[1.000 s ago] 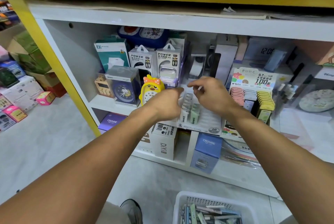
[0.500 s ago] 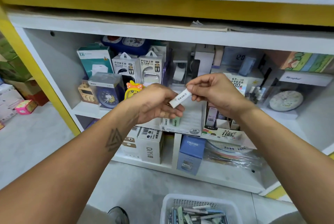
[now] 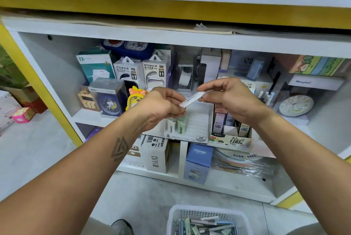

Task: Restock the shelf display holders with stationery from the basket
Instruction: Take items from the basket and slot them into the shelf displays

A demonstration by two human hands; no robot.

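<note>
A slim white lead case (image 3: 191, 99) with a barcode is held tilted in front of the shelf, my left hand (image 3: 163, 106) pinching its lower end and my right hand (image 3: 226, 96) pinching its upper end. Below the hands stands the white ribbed display holder (image 3: 197, 120) marked 2B, with a few white and green cases (image 3: 177, 123) at its left. To its right a colourful holder (image 3: 230, 138) carries more lead boxes. The white basket (image 3: 209, 211) on the floor at the bottom holds several stationery pieces.
Power bank boxes (image 3: 140, 72), a teal box (image 3: 96, 65), a blue clock (image 3: 111, 101) and a yellow duck clock (image 3: 135, 98) fill the shelf's left. A round clock (image 3: 295, 104) sits at right. Boxes marked DIYI (image 3: 156, 156) and CRUHRE (image 3: 198, 161) stand on the lower shelf.
My hands came up off the 2B holder with a white lead case between them. The view tilted upward and the case now shows its barcode side.
</note>
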